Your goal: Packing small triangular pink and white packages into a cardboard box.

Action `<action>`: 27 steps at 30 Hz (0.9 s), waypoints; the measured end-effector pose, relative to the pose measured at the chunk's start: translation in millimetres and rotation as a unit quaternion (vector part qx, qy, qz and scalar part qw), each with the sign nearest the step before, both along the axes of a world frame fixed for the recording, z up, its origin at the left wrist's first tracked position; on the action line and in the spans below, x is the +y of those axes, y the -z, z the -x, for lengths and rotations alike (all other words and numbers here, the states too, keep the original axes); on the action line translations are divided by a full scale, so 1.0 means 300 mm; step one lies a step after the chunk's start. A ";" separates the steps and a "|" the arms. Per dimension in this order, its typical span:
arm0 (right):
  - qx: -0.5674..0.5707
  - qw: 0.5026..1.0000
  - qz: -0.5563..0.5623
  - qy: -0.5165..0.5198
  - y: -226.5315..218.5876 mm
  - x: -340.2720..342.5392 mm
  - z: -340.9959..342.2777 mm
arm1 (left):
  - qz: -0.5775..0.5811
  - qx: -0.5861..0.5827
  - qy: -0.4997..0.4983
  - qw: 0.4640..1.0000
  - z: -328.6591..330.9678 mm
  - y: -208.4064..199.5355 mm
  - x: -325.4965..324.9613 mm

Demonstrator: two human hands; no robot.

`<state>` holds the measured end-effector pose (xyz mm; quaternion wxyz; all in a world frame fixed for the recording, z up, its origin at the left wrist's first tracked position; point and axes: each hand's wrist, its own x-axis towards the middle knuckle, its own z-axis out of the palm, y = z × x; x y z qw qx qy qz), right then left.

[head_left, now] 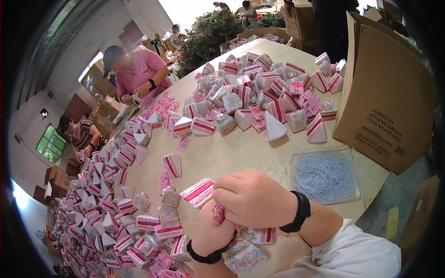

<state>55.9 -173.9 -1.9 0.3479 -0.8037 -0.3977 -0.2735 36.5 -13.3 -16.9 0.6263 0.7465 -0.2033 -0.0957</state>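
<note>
Pale tabletop bears heaped cake-slice shapes beyond the right fingers, curled tight on a pink piece; whether the left hand grips the adjoining striped slice is unclear.

A cream table is stretching beneath and beyond the grip; a pale wall is rising far beyond it to the left, under a dark sloping roof; a greenish window is glowing well left of the grip; bright daylight is pouring in far ahead of it, near a standing fan; grey floor is showing to its right.
</note>
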 end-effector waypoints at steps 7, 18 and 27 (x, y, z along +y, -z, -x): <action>0.108 0.981 -0.086 -0.132 -0.010 0.001 0.001 | 0.012 0.096 0.021 0.995 0.043 -0.063 0.021; -0.077 0.996 -0.033 0.022 -0.001 0.009 0.005 | -0.019 -0.086 -0.080 0.993 0.027 -0.035 -0.036; -0.044 0.999 -0.014 0.000 0.023 0.029 0.000 | -0.104 -0.087 -0.079 0.987 0.056 -0.138 -0.045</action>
